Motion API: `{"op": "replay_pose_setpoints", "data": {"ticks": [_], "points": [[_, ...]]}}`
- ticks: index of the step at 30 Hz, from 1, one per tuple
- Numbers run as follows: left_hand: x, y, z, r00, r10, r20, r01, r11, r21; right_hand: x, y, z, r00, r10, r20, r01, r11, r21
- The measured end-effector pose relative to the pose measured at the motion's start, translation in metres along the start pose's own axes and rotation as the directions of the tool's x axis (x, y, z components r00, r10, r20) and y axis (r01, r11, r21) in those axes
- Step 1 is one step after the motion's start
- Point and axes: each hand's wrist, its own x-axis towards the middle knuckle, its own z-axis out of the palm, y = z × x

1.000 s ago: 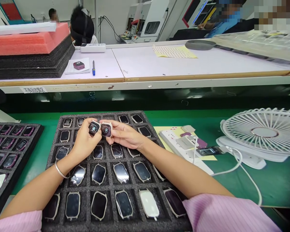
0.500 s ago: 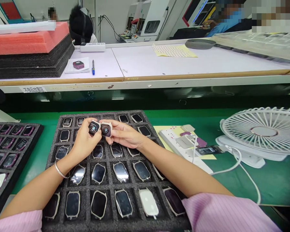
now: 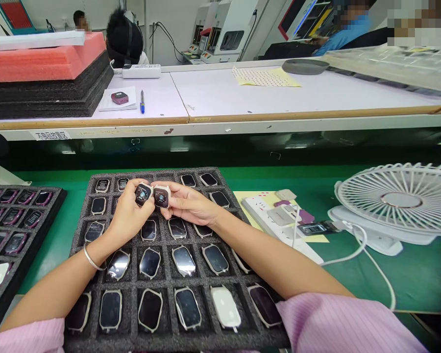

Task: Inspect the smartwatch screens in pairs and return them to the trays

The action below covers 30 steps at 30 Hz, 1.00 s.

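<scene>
Above the far half of a dark foam tray (image 3: 128, 338), my left hand (image 3: 130, 208) grips a smartwatch body (image 3: 143, 194) with a lit screen. Close beside it, my right hand (image 3: 189, 203) holds a second smartwatch body (image 3: 162, 197), also lit and pale-framed. The two watches are side by side, screens facing me. Under my hands and wrists, the tray's compartments hold several watch bodies with dark screens, such as one watch (image 3: 150, 312) near the front. One piece (image 3: 225, 307) in the front row shows a white face. My hands and forearms hide some compartments.
On the left lies another foam tray (image 3: 55, 201) of purple-framed watches. To the right are a white power strip (image 3: 259, 215), cables and a white fan (image 3: 400, 201). A raised shelf (image 3: 213, 100) runs across the back, with stacked foam (image 3: 44, 93) on it. People sit beyond.
</scene>
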Motion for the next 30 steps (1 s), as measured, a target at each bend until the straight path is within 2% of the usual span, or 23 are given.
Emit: {"op": "replay_pose_setpoints", "data": {"ticks": [30], "points": [[0.0006,0.0003,0.0004,1.000,0.007,0.013,-0.006,1.000,-0.025,-0.0008,-0.0021,0.0018,1.000,-0.017,0.024,0.017,1.000,-0.002]]}}
